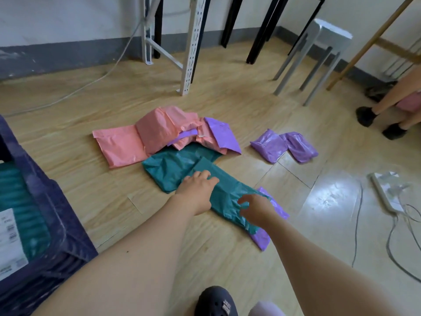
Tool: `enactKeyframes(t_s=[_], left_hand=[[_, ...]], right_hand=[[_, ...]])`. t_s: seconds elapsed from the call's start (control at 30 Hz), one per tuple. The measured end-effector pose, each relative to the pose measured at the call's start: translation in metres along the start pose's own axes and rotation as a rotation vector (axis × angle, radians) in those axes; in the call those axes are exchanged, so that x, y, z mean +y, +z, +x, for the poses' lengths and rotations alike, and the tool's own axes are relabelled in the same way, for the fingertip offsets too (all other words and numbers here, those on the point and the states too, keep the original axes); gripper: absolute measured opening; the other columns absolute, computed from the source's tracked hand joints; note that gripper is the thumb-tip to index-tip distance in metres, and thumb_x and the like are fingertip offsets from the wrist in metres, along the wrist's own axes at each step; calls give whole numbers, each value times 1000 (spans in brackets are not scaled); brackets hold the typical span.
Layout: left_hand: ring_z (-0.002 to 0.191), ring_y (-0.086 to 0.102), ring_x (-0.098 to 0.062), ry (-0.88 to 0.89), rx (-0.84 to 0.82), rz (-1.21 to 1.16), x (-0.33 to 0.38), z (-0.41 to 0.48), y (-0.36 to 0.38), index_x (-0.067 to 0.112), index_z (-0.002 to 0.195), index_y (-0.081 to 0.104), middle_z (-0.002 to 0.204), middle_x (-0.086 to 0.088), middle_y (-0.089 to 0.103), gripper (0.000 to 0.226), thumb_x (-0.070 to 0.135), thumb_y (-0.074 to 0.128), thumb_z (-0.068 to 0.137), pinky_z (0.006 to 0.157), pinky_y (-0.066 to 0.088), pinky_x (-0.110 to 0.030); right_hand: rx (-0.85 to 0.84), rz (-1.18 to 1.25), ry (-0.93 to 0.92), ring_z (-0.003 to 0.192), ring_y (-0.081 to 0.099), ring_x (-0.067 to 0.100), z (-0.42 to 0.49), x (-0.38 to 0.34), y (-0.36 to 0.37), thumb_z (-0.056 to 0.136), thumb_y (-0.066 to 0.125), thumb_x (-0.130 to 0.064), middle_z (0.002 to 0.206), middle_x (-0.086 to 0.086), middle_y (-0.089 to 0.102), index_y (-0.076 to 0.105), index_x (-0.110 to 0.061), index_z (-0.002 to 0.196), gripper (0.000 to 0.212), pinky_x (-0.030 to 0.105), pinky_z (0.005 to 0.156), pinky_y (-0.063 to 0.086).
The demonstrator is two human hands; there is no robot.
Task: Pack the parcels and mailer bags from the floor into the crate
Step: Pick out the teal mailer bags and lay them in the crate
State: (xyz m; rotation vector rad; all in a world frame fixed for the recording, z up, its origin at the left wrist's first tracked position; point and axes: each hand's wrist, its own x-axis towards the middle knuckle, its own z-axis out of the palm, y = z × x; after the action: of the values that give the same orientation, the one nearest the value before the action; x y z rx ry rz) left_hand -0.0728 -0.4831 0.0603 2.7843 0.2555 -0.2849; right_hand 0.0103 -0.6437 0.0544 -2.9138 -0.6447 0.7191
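The pink mailers point(127, 147) are plain salmon, the purple mailers point(268, 144) glossy lilac, and the teal mailers point(173, 169) a flat blue-green. The crate point(45, 201) is dark navy and holds a ribbed teal parcel point(20, 201) bearing a white label point(9, 238) with dark print. The floor point(91, 110) is pale wood-grain, the skirting point(57, 55) grey, the rack point(193, 42) white with punched slots, the stool point(319, 53) light grey, and the shoe point(216, 302) dark.

Bare forearms point(127, 265); dark clog point(214, 299) (pale badge); possibly lilac trouser knee point(265, 309).

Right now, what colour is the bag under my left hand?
The mailer bag is teal green; the head view shows it.
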Motion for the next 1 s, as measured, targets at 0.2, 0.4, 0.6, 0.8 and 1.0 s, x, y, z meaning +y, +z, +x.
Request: enactKeyframes(t_s=[0.2, 0.4, 0.6, 0.8, 1.0], left_hand=[[139, 23, -25, 9, -84, 27, 4, 17, 34, 21, 146, 25, 152, -8, 20, 63, 13, 48, 87, 112, 27, -40], [140, 20, -26, 22, -169, 50, 10, 28, 57, 19, 144, 28, 153, -9, 17, 59, 12, 46, 88, 113, 24, -41], [140, 20, -26, 2, -233, 43, 5, 33, 69, 19, 142, 30, 155, -9, 14, 55, 17, 45, 90, 111, 28, -42], [140, 20, -26, -10, -256, 51, 1, 32, 72, 20, 144, 29, 155, -9, 12, 57, 19, 46, 90, 111, 29, -42], [141, 19, -26, -17, -257, 53, 0, 31, 75, 20, 144, 28, 156, -9, 10, 57, 18, 46, 90, 111, 29, -42]], right_hand=[[-149, -146, 35, 118, 50, 22, 25, 34, 64, 84, 50, -11, 123, 6, 52, 61, -13, 119, 37, 29, 91, 45], [-288, -222, 72, 113, 54, 18, 36, 52, 102, 81, 45, -8, 142, 5, 37, 51, -9, 80, 6, 26, 77, 46], [-286, -250, 110, 128, 46, 22, 41, 74, 114, 83, 42, -9, 160, 6, -1, 53, -9, 88, 12, 29, 87, 46], [-323, -264, 46, 136, 37, 19, 54, 84, 116, 81, 41, -8, 159, 7, 9, 35, -14, 62, 21, 33, 86, 49], [-349, -318, 33, 128, 47, 19, 57, 80, 124, 83, 42, -6, 160, 4, -1, 53, -3, 114, 33, 32, 83, 50]])
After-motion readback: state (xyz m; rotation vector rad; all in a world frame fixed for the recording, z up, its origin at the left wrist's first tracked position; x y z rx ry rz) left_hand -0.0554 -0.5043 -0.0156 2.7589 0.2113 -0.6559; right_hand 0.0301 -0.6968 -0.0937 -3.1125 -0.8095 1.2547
